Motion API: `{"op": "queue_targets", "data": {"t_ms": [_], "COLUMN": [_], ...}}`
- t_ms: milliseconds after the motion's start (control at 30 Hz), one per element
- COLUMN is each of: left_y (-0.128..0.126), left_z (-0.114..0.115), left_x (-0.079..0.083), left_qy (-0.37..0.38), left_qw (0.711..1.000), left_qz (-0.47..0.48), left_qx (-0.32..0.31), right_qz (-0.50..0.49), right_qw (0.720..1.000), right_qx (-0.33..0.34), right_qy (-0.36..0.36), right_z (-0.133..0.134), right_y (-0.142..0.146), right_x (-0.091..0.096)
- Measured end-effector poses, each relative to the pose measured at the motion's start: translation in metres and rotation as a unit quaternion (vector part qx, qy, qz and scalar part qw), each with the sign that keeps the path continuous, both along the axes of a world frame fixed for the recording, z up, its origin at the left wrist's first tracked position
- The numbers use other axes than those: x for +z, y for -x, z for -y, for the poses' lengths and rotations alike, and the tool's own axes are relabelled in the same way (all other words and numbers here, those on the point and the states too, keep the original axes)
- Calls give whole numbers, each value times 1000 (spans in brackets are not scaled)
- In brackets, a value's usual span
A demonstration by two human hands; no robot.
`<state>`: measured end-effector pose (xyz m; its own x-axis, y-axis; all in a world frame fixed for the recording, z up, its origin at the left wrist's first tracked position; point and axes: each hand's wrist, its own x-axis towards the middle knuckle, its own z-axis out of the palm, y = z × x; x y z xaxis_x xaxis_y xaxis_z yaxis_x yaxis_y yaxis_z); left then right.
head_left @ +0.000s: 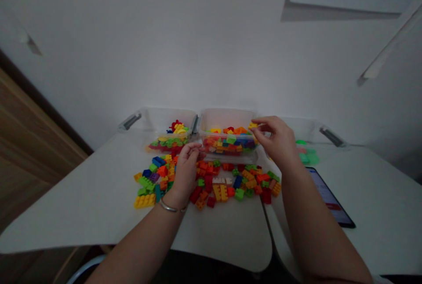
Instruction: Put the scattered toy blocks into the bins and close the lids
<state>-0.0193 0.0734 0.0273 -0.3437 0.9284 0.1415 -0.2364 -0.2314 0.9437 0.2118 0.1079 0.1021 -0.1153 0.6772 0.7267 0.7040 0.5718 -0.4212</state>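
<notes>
My right hand (275, 142) is over the right rim of a clear plastic box (227, 119), pinching a yellow toy brick (252, 125) at its fingertips. The box is heaped with multicoloured bricks. My left hand (187, 172) hovers just in front of that box, its fingertips near the front rim, over a loose spread of toy bricks (211, 183). Whether those fingers hold anything is hidden. A second clear box (169, 119) stands to the left, holding more bricks.
Both boxes stand at the far edge of a white table (99, 213), with a wall behind. A phone (329, 196) lies to the right of my right forearm, and green pieces (306, 154) lie beyond it. A wooden surface (29, 152) runs along the left.
</notes>
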Motion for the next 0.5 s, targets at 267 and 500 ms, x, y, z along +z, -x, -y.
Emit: {"op": "queue_targets", "data": {"t_ms": [267, 500], "left_y": [-2, -2], "left_z": [1, 1], "left_x": [2, 0], "left_qy": [6, -1], "left_qw": [1000, 1000], "left_qz": [-2, -1], "left_qx": [-1, -3], "right_qz": [64, 94], "right_qw": [994, 986], "right_qx": [-89, -130], "right_qy": [27, 32], "right_z": [-18, -18], "right_y": [1, 3], "right_x": [-19, -22]}}
